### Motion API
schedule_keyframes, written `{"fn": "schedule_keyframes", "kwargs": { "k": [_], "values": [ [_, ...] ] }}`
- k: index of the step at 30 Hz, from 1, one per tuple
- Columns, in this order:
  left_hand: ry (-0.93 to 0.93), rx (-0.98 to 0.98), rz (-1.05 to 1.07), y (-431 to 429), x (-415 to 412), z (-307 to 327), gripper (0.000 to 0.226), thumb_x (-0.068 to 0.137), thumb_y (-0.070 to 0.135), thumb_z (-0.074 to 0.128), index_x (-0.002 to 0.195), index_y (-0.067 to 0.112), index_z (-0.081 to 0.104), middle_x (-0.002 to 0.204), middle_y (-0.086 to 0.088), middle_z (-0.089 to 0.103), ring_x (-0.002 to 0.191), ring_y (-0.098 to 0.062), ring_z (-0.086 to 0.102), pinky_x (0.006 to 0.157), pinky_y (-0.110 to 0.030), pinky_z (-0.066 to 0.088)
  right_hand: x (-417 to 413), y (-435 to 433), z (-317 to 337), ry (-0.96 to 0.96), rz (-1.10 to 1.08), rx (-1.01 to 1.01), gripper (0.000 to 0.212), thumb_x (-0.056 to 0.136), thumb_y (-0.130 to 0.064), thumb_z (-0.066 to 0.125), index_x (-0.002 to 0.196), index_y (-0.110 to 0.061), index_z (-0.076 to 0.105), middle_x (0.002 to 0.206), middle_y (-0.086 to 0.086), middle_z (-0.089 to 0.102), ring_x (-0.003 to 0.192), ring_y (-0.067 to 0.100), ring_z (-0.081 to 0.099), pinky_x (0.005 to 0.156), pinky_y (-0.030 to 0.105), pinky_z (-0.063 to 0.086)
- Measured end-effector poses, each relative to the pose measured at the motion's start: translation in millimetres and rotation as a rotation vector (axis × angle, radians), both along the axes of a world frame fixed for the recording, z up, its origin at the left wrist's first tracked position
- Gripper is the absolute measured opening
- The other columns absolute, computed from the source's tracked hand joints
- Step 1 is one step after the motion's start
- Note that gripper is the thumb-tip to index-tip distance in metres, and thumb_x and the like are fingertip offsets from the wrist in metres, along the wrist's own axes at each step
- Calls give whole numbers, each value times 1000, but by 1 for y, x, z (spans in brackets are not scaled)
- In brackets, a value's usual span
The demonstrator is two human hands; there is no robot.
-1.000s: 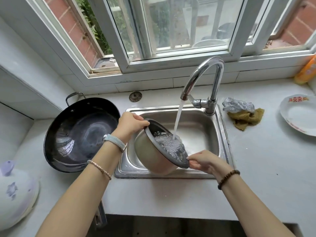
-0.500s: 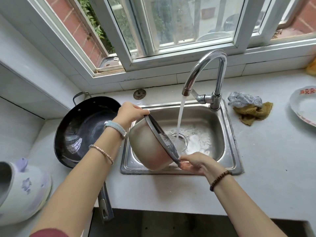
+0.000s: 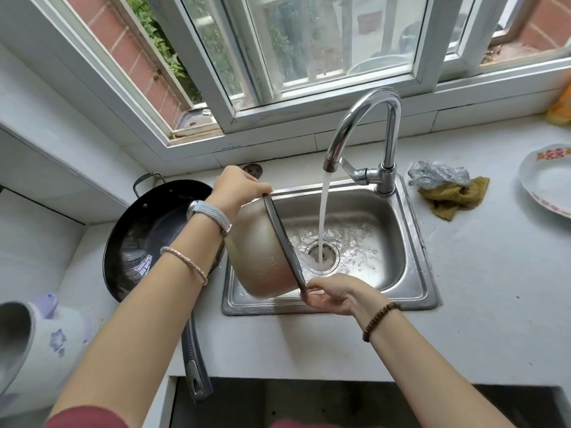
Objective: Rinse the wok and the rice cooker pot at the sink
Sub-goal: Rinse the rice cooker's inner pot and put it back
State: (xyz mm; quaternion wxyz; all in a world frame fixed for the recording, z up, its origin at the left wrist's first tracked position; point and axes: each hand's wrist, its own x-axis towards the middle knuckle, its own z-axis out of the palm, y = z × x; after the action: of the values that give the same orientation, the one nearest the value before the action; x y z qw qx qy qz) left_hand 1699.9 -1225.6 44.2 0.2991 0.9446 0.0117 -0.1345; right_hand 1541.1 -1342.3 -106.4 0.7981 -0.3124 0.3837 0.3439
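— Hidden or cut off, starting from the left?
— White cooker body [image 3: 46,344] with purple flowers, sliced by the frame edge. Then the wok [image 3: 148,239], dark and glossy, lying on the table [image 3: 309,350] just left of the sink, right side masked by the forearm. Long wok handle [image 3: 193,359] jutting past the near table edge.

— And the rice cooker pot?
— Rice cooker pot [image 3: 262,251] held over the left part of the sink [image 3: 415,239], tipped on its side, mouth turned right toward the water. Rim seen edge-on, so the inside stays hidden. Outer wall dull brownish metal with faint level marks, too small to read.

— The grips?
— Left grip [image 3: 234,188] curled over the top of the rim. Right grip [image 3: 332,293] pinching the bottom of the rim, fingertips partly tucked behind it.

— The water?
— Stream [image 3: 323,220] dropping from the tap [image 3: 364,125] straight onto the drain, just right of the rim. Touching the pot or not: cannot tell.

— Farther right?
— Silver scourer [image 3: 438,176] resting against a mustard cloth [image 3: 454,197] beside the tap. White plate [image 3: 543,180] clipped by the right edge. Orange thing [image 3: 560,109] on the sill corner, mostly out of frame, impossible to identify.
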Motion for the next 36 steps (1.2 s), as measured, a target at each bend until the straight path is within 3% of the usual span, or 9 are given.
{"fn": "schedule_keyframes", "kwargs": {
  "k": [3,4,5,6,13,17,25,31,36],
  "values": [
    [-11,-1,-2,0,-1,9,20,74,26,79,85,10,78,69,2,63,81,-22,55,63,-23,39,3,5,4,-19,-20,35,25,95,7,43,72,4,51,52,16,62,41,17,62,51,21,54],
    [-16,-3,-5,0,-1,12,20,74,26,79,86,10,78,70,0,65,75,-7,39,61,-23,38,4,7,6,-21,-37,52,25,95,8,42,72,4,51,51,17,62,40,18,62,50,22,54],
    [-26,-2,-6,1,-1,16,20,75,26,78,87,10,78,77,0,67,115,-19,47,62,-22,40,5,10,9,-22,-50,67,24,95,8,42,73,5,50,51,18,62,40,19,62,49,23,54],
    [-31,5,-6,1,0,19,20,75,27,78,88,12,78,80,1,67,97,-23,61,66,-22,42,7,12,11,-22,-55,79,23,95,8,41,74,5,50,51,18,62,39,20,62,48,24,54],
    [-76,54,-45,-1,-2,41,22,74,28,79,92,15,76,94,1,70,104,-20,61,88,-33,52,13,27,22,-30,-67,149,24,96,8,40,76,11,53,59,22,63,48,25,64,53,27,56],
    [-111,111,-76,-1,-5,50,13,75,29,78,84,22,71,86,8,67,97,-18,62,89,-37,54,14,33,26,-48,-91,161,22,96,10,40,77,13,51,59,23,63,43,25,64,48,28,56],
    [-36,174,-88,19,-9,24,17,81,24,74,89,10,77,83,-2,69,87,-19,59,72,-28,46,-10,-11,18,-89,-183,-185,8,89,11,55,82,10,53,69,23,62,51,24,66,43,22,54],
    [132,180,-64,33,-17,-20,12,75,22,71,74,11,68,73,-6,51,72,-18,46,63,-28,38,-27,-53,20,-99,-255,-402,11,83,11,65,75,10,57,77,25,62,67,27,62,62,27,56],
    [272,76,-5,34,-25,-50,29,60,27,75,72,1,70,64,-8,59,63,-18,50,65,-29,44,-33,-82,29,-96,-260,-547,15,79,7,71,87,16,61,89,28,67,80,32,69,70,30,58]
  ]
}}
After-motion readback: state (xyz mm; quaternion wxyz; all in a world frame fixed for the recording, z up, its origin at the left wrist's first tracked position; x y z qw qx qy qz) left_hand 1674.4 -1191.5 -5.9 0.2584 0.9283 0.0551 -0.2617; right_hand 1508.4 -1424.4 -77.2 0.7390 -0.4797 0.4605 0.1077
